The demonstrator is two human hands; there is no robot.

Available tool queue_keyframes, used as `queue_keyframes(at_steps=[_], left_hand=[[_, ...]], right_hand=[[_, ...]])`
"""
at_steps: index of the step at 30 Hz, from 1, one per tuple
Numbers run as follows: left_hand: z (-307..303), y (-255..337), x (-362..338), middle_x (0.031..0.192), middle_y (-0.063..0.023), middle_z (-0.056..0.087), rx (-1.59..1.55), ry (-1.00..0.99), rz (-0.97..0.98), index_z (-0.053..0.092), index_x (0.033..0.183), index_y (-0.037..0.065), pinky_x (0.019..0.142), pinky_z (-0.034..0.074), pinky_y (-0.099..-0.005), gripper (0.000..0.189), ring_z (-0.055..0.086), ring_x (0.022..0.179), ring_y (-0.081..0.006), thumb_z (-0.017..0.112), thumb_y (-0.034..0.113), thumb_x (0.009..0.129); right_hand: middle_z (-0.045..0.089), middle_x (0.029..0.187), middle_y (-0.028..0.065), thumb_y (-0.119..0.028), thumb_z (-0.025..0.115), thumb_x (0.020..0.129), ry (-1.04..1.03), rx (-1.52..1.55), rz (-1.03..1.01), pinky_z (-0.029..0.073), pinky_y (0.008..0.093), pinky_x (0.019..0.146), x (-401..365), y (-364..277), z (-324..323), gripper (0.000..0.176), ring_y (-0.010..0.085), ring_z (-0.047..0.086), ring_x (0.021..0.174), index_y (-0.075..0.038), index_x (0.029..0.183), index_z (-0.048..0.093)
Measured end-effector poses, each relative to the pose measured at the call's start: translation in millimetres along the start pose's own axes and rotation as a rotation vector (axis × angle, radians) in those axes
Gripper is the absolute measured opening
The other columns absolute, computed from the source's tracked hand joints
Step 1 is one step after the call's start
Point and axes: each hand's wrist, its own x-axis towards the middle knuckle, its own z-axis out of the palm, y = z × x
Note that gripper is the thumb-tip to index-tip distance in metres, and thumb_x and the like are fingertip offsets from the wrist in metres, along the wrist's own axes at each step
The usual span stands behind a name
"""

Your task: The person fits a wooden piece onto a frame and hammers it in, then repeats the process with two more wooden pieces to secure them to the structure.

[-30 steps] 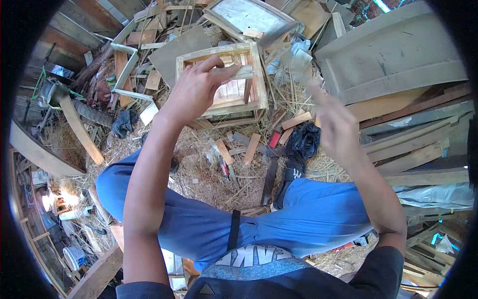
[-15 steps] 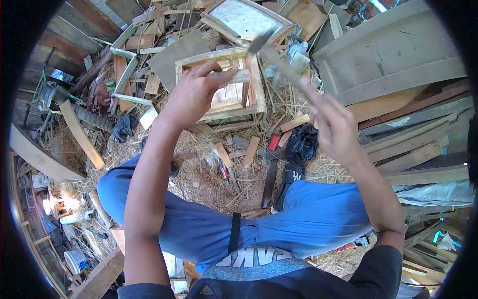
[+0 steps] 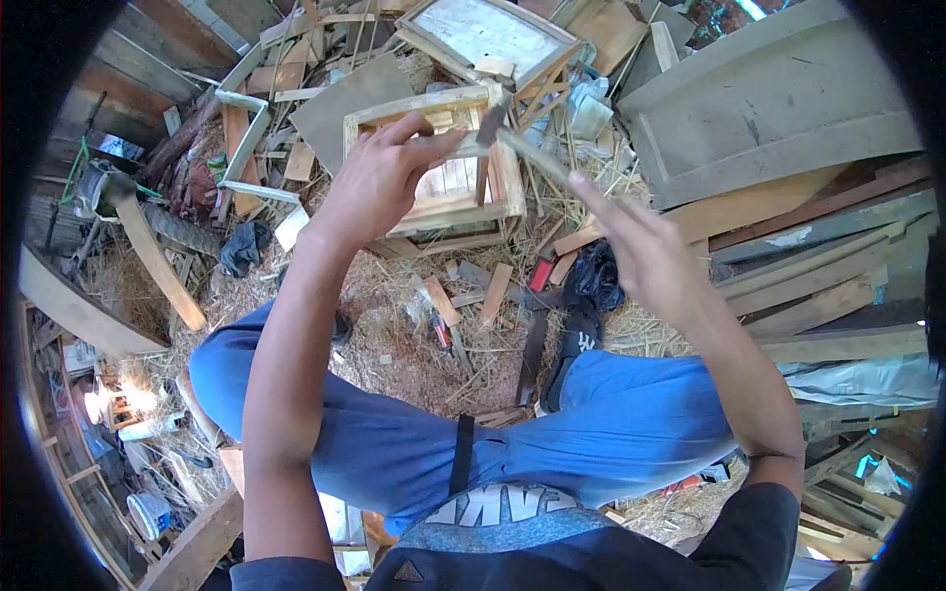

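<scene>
My right hand (image 3: pixel 645 246) is closed round the wooden handle of a hammer (image 3: pixel 540 158). Its dark head is at the end of a short pale wood strip, apparently touching it. My left hand (image 3: pixel 377 182) grips that wood strip (image 3: pixel 471 146) between thumb and fingers, over a box-like wooden frame (image 3: pixel 507 187). The strip lies across the frame's upper right part; its far end is hidden by the hammer head. The frame rests on the littered ground in front of my knees.
A second framed panel (image 3: pixel 493 39) lies beyond. A large grey panel (image 3: pixel 778 108) and stacked boards (image 3: pixel 818 266) fill the right side. Between my legs are wood offcuts (image 3: pixel 496 294), a red-handled tool (image 3: pixel 441 332) and a black plastic bag (image 3: pixel 598 279). A curved plank (image 3: pixel 158 261) stands left.
The hammer has swung down and left, its head now at the end of the wood strip. My right hand dropped slightly with it; my left hand stays nearly in place.
</scene>
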Motion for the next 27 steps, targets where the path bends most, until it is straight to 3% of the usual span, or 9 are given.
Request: queue_keyframes(at_steps=[1,3,5,9,11,18,20,23,27], left_hand=[[-1,-1,1,0.116,-0.0107,0.066,0.019,-0.003,0.011,0.069,0.135,0.018,0.091,0.05,-0.0469,0.044,0.065,0.106,-0.0352,0.06,0.002,0.095],[-2,-2,5,0.117,-0.0131,0.065,-0.02,-0.021,0.007,0.068,0.137,0.018,0.09,0.052,-0.0469,0.051,0.066,0.102,-0.0365,0.06,-0.003,0.091],[-1,-2,1,0.118,-0.0154,0.064,-0.07,-0.047,-0.026,0.067,0.139,0.017,0.09,0.053,-0.047,0.058,0.066,0.099,-0.0379,0.059,-0.007,0.086],[2,-2,0,0.117,-0.0114,0.066,-0.046,-0.025,-0.04,0.069,0.136,0.019,0.095,0.049,-0.0485,0.048,0.065,0.107,-0.0354,0.06,0.001,0.093],[0,-4,0,0.117,-0.0111,0.066,0.001,-0.002,0.017,0.069,0.136,0.019,0.095,0.049,-0.0482,0.048,0.065,0.108,-0.0352,0.059,0.0,0.094],[-1,3,1,0.116,-0.0115,0.066,-0.052,-0.051,-0.089,0.069,0.135,0.019,0.096,0.049,-0.0482,0.051,0.065,0.108,-0.0349,0.057,-0.004,0.091],[-1,-2,2,0.116,-0.0115,0.066,-0.029,-0.03,-0.026,0.069,0.136,0.019,0.095,0.049,-0.0481,0.051,0.065,0.109,-0.0347,0.057,-0.003,0.092],[4,-7,1,0.116,-0.0144,0.064,0.006,0.027,0.045,0.068,0.137,0.017,0.087,0.053,-0.0465,0.061,0.067,0.098,-0.0348,0.058,-0.01,0.083],[4,-6,0,0.115,-0.0142,0.065,0.01,0.033,0.035,0.069,0.137,0.017,0.086,0.054,-0.0456,0.061,0.067,0.098,-0.0352,0.058,-0.01,0.083]], right_hand=[[0.064,0.096,0.0196,0.01,0.058,0.093,-0.232,-0.039,0.096,0.055,0.0455,0.074,-1,0,-1,0.072,0.0356,0.065,0.078,-0.021,0.157,0.048],[0.065,0.097,0.0203,0.01,0.057,0.094,-0.222,0.008,0.109,0.055,0.0452,0.073,4,-1,-7,0.069,0.0364,0.064,0.077,-0.019,0.156,0.05],[0.064,0.094,0.0209,0.01,0.057,0.093,0.063,0.064,-0.089,0.054,0.0455,0.074,10,2,-6,0.07,0.0379,0.064,0.078,-0.021,0.156,0.049],[0.064,0.094,0.0221,0.011,0.057,0.093,0.2,-0.007,-0.117,0.055,0.0444,0.076,2,1,-4,0.07,0.0369,0.064,0.078,-0.018,0.156,0.049],[0.066,0.094,0.023,0.012,0.056,0.092,-0.233,-0.045,0.091,0.055,0.0406,0.076,1,4,-7,0.068,0.0341,0.063,0.077,-0.014,0.155,0.05],[0.064,0.091,0.0217,0.014,0.056,0.091,0.203,0.025,-0.195,0.055,0.0405,0.076,6,1,-2,0.071,0.0333,0.063,0.077,-0.016,0.156,0.05],[0.065,0.094,0.0214,0.015,0.055,0.091,-0.225,-0.063,0.084,0.056,0.0384,0.076,-1,3,-4,0.072,0.0309,0.063,0.077,-0.016,0.155,0.05],[0.064,0.095,0.0198,0.012,0.057,0.091,-0.017,0.011,-0.026,0.057,0.0425,0.077,10,0,-16,0.075,0.0343,0.066,0.078,-0.021,0.157,0.047],[0.061,0.091,0.0185,0.01,0.058,0.09,0.254,0.017,-0.062,0.057,0.0466,0.075,4,2,-5,0.076,0.0361,0.065,0.076,-0.025,0.157,0.047]])
